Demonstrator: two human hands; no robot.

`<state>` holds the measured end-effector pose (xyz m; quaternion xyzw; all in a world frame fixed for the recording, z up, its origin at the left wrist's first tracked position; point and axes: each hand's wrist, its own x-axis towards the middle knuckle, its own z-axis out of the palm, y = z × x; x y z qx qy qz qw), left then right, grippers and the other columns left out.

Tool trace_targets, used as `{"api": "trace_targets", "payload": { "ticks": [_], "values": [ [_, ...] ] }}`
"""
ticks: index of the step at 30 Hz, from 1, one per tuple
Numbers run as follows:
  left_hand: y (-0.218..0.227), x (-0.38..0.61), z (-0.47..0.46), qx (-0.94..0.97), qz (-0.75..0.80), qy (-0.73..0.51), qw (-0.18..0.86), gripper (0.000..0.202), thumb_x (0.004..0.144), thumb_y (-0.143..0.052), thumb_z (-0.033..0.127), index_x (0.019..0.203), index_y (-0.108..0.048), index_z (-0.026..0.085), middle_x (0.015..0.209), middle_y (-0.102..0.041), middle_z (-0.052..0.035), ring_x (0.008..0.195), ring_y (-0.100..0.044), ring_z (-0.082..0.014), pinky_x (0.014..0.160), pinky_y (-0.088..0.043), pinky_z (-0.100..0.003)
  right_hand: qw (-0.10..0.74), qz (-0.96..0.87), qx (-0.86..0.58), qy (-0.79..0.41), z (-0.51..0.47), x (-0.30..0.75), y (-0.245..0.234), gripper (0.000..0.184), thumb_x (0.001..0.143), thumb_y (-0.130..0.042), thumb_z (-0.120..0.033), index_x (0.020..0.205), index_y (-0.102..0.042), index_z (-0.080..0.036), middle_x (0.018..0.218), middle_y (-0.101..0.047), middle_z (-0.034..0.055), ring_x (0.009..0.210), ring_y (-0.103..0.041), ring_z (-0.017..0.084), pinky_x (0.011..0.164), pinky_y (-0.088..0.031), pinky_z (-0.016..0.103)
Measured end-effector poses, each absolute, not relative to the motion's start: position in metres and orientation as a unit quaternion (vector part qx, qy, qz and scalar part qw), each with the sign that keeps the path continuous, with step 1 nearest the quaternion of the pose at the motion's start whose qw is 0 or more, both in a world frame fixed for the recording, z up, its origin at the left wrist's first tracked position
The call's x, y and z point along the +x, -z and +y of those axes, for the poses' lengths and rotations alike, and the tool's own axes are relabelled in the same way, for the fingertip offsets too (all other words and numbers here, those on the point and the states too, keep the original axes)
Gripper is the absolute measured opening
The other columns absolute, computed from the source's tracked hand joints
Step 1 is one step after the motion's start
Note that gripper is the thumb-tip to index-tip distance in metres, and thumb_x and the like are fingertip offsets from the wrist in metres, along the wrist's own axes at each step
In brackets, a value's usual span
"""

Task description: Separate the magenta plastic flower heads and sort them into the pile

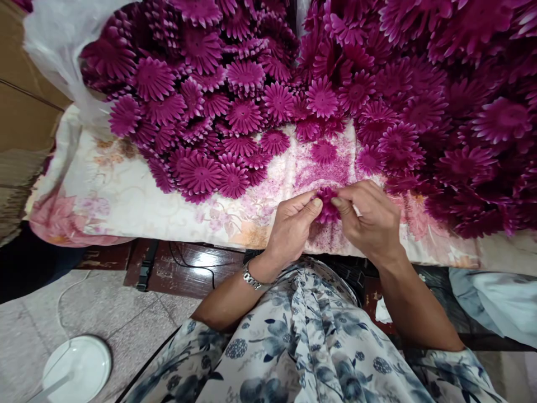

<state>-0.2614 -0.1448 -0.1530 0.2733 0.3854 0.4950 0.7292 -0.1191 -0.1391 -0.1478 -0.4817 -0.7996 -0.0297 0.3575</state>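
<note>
A small magenta artificial flower piece (326,208) with narrow petals is held between my two hands, close to the table's front edge. My left hand (295,219) pinches its left side between thumb and forefinger. From the right, my right hand (369,217) grips it with thumb and fingertips, which partly cover it. Just beyond my fingers, a single magenta flower piece (324,151) lies flat on the cloth. Large heaps of similar pieces rise behind it, a left heap (201,173) and a right heap (464,162).
A pale floral cloth (113,207) covers the work surface, stained magenta before me. Clear plastic (62,50) sits at the left heap's edge, near cardboard (25,112). On the floor at lower left stands a round white base (90,364). Grey fabric (499,299) lies at right.
</note>
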Motion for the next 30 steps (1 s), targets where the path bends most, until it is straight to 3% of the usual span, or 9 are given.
{"api": "trace_targets", "payload": {
  "ticks": [3,7,9,12,15,21,24,27,30],
  "values": [
    [0.152,-0.266,-0.143,0.265,0.388,-0.505,0.724,0.025,0.068,-0.074,0.039,0.066,-0.068,0.015,0.059,-0.054,0.0021,0.06,-0.045,-0.0087,0.061,-0.038,-0.023,0.346,-0.748,-0.556,0.112,-0.135,-0.091,0.15,0.012,0.088,-0.053,-0.021,0.078,-0.059,-0.02,0.065,-0.057,0.0022,0.064,-0.052,0.015,0.061,-0.04,0.031],
    [0.151,-0.27,-0.141,0.256,0.392,-0.505,0.725,0.025,0.066,-0.076,0.039,0.061,-0.067,0.016,0.058,-0.053,0.003,0.059,-0.044,-0.0077,0.059,-0.037,-0.022,0.284,-0.684,-0.647,0.18,-0.133,-0.062,0.144,0.021,0.086,-0.057,-0.03,0.102,-0.065,-0.019,0.091,-0.06,0.0125,0.09,-0.054,0.027,0.078,-0.038,0.042],
    [0.151,-0.269,-0.141,0.261,0.39,-0.506,0.724,0.023,0.067,-0.075,0.038,0.062,-0.067,0.017,0.058,-0.053,0.0036,0.059,-0.043,-0.0072,0.06,-0.038,-0.021,0.301,-0.707,-0.618,0.167,-0.136,-0.069,0.138,0.028,0.082,-0.063,-0.031,0.107,-0.064,-0.02,0.097,-0.061,0.0126,0.093,-0.054,0.027,0.079,-0.04,0.041],
    [0.152,-0.265,-0.142,0.278,0.386,-0.497,0.726,0.02,0.07,-0.073,0.038,0.07,-0.071,0.018,0.06,-0.055,0.003,0.063,-0.047,-0.0082,0.065,-0.04,-0.022,0.341,-0.797,-0.496,0.042,-0.139,-0.099,0.135,0.017,0.08,-0.066,-0.027,0.094,-0.063,-0.019,0.082,-0.063,0.0057,0.078,-0.056,0.018,0.068,-0.045,0.032],
    [0.151,-0.262,-0.144,0.292,0.392,-0.49,0.722,0.022,0.072,-0.071,0.038,0.076,-0.073,0.017,0.065,-0.058,0.0013,0.067,-0.048,-0.0095,0.068,-0.041,-0.023,0.351,-0.825,-0.441,-0.047,-0.139,-0.124,0.14,0.008,0.086,-0.057,-0.024,0.081,-0.057,-0.018,0.07,-0.06,0.0029,0.068,-0.054,0.015,0.065,-0.045,0.03],
    [0.155,-0.264,-0.147,0.303,0.387,-0.49,0.72,0.021,0.071,-0.073,0.037,0.077,-0.073,0.017,0.068,-0.061,0.0002,0.068,-0.049,-0.0105,0.068,-0.042,-0.022,0.367,-0.814,-0.45,0.017,-0.138,-0.127,0.152,0.008,0.086,-0.055,-0.015,0.08,-0.056,-0.02,0.068,-0.061,0.0011,0.065,-0.054,0.014,0.063,-0.046,0.027],
    [0.155,-0.266,-0.147,0.292,0.394,-0.501,0.714,0.022,0.071,-0.072,0.038,0.071,-0.071,0.016,0.06,-0.057,0.0017,0.062,-0.048,-0.0091,0.066,-0.042,-0.022,0.379,-0.777,-0.489,0.114,-0.133,-0.107,0.152,0.008,0.086,-0.055,-0.016,0.08,-0.059,-0.019,0.062,-0.057,0.0008,0.06,-0.052,0.014,0.057,-0.042,0.028],
    [0.153,-0.268,-0.144,0.265,0.387,-0.517,0.716,0.021,0.069,-0.074,0.037,0.067,-0.07,0.017,0.058,-0.057,0.0024,0.061,-0.048,-0.0084,0.064,-0.042,-0.022,0.328,-0.709,-0.58,0.232,-0.129,-0.081,0.144,0.012,0.086,-0.055,-0.021,0.092,-0.065,-0.017,0.076,-0.062,0.0078,0.074,-0.056,0.02,0.066,-0.041,0.035],
    [0.152,-0.267,-0.142,0.262,0.38,-0.517,0.721,0.02,0.07,-0.073,0.036,0.07,-0.071,0.017,0.061,-0.058,0.0025,0.062,-0.048,-0.008,0.065,-0.041,-0.022,0.303,-0.704,-0.609,0.206,-0.133,-0.076,0.134,0.026,0.082,-0.062,-0.028,0.106,-0.064,-0.017,0.099,-0.063,0.0134,0.094,-0.056,0.027,0.079,-0.04,0.041]
  ]
}}
